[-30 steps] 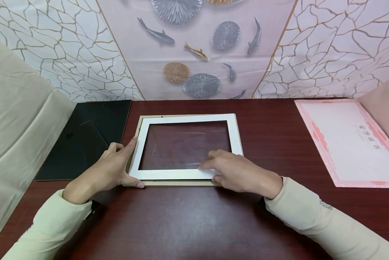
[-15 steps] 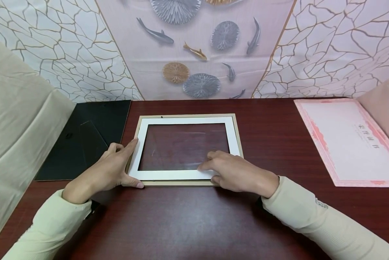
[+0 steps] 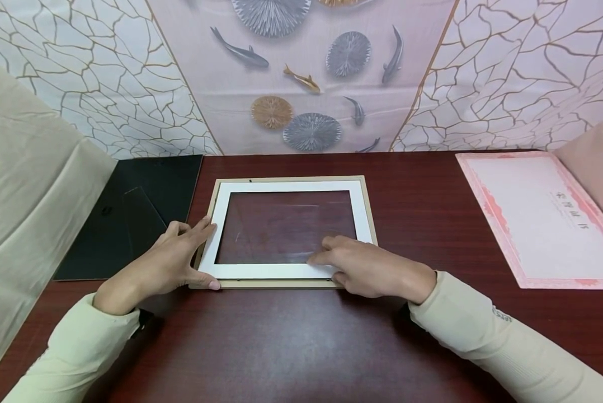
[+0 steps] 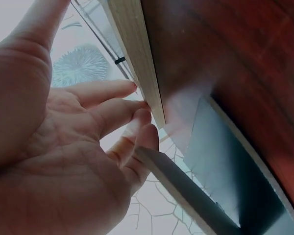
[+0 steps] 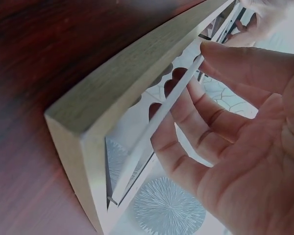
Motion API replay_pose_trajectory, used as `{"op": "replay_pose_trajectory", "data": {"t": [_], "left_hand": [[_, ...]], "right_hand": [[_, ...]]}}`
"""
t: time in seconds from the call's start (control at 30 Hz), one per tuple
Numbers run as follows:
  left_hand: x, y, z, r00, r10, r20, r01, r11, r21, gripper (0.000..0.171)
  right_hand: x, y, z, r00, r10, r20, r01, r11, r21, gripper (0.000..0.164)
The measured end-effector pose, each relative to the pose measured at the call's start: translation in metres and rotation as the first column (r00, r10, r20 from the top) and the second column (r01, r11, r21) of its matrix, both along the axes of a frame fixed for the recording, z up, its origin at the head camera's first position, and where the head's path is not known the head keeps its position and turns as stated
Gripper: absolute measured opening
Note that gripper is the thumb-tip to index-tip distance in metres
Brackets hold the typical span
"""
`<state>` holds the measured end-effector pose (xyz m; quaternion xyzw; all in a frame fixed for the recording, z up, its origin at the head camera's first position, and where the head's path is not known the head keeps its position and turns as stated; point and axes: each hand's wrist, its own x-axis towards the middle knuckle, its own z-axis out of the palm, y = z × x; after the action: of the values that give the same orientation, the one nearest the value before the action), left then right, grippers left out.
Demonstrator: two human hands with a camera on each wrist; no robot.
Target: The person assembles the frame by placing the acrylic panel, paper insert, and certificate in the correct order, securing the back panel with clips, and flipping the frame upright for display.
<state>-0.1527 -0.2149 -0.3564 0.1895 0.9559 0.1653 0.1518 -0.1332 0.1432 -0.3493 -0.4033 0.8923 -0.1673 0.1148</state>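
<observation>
A pale wooden picture frame [image 3: 291, 179] lies on the table, holding a transparent pane [image 3: 281, 224]. Inside its border sits a white mat [image 3: 261, 271]. My right hand [image 3: 372, 266] pinches the mat's near strip, index finger at the inner edge and thumb near the outer edge. The right wrist view shows this white strip [image 5: 157, 120] between thumb and fingers, slanting beside the frame's rail [image 5: 117, 85]. My left hand [image 3: 165, 257] is at the near left corner, thumb on the near rail, index fingertip over the mat's left edge. Other fingertips touch the frame's side [image 4: 139, 56].
A black backing board [image 3: 155, 173] with its stand leg [image 3: 142, 218] lies to the left, close to my left hand. On the right lies a pink-bordered sheet [image 3: 548, 235] with printed characters. Patterned cloth [image 3: 352, 129] hangs along the table's far edge.
The mat has shifted left and settled squarely within the frame, showing the right rail. My left index fingertip has moved onto the mat's edge. My right hand has hardly moved.
</observation>
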Motion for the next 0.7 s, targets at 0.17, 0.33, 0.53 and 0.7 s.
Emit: {"op": "replay_pose_trajectory", "data": {"t": [0.17, 0.33, 0.53, 0.7], "left_hand": [[-0.003, -0.002, 0.001, 0.999, -0.03, -0.013, 0.03, 1.0, -0.008, 0.107], [-0.005, -0.003, 0.0, 0.999, -0.039, -0.022, 0.038, 0.999, -0.024, 0.108], [-0.004, -0.003, 0.0, 0.999, -0.035, -0.01, 0.035, 0.999, -0.018, 0.11], [-0.002, -0.003, 0.0, 1.0, -0.027, 0.0, 0.027, 0.999, -0.025, 0.115]], "right_hand": [[0.0, 0.0, -0.001, 1.0, -0.007, -0.011, 0.007, 1.0, -0.006, 0.047], [0.001, 0.0, -0.003, 0.999, 0.003, -0.037, -0.003, 1.0, -0.011, 0.046], [0.001, 0.004, -0.006, 0.995, 0.04, -0.089, -0.043, 0.999, -0.033, 0.045], [0.003, 0.018, -0.006, 0.997, -0.026, -0.076, 0.022, 0.998, -0.058, 0.046]]}}
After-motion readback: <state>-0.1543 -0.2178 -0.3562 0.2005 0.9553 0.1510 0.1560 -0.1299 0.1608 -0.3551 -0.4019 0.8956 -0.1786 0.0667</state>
